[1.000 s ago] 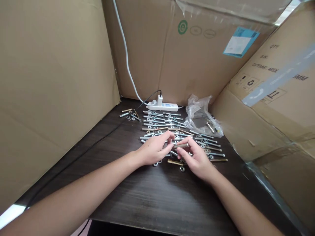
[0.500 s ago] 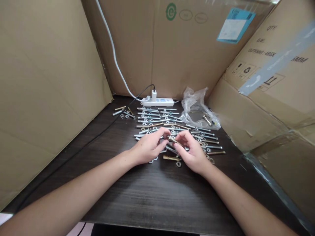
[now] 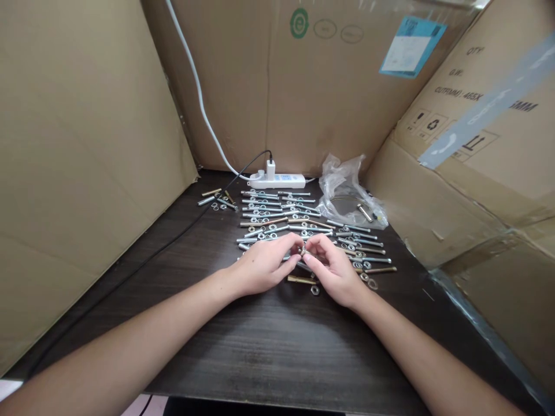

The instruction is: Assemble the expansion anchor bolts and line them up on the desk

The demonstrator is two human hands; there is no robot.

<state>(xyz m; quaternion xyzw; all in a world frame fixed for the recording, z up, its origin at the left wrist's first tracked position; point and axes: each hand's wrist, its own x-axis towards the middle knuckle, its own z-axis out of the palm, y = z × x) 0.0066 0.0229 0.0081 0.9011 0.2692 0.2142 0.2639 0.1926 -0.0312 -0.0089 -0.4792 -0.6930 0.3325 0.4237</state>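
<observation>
My left hand [image 3: 271, 260] and my right hand [image 3: 336, 268] meet fingertip to fingertip above the rows of hardware. Between them is a small shiny metal ring [image 3: 303, 251], a nut or washer, pinched by my left thumb and fingers. My right hand is closed around a brass-coloured bolt, now mostly hidden by its fingers. Just below lie a brass-coloured sleeve [image 3: 301, 279] and a loose hex nut [image 3: 315, 290]. Rows of long bolts with nuts and washers [image 3: 262, 209] spread behind and beside both hands, partly covered by them.
At the back stands a white power strip [image 3: 277, 181] with a plugged-in charger. A black cable [image 3: 173, 238] crosses the dark table [image 3: 260, 346] on the left. A clear plastic bag [image 3: 347, 188] and a small pile of hardware [image 3: 219, 200] lie farther back. Cardboard walls [image 3: 229, 86] enclose three sides.
My fingertips have come closer together around the metal ring. The brass-coloured bolt, plainly visible before, has turned and is now mostly hidden in my right hand.
</observation>
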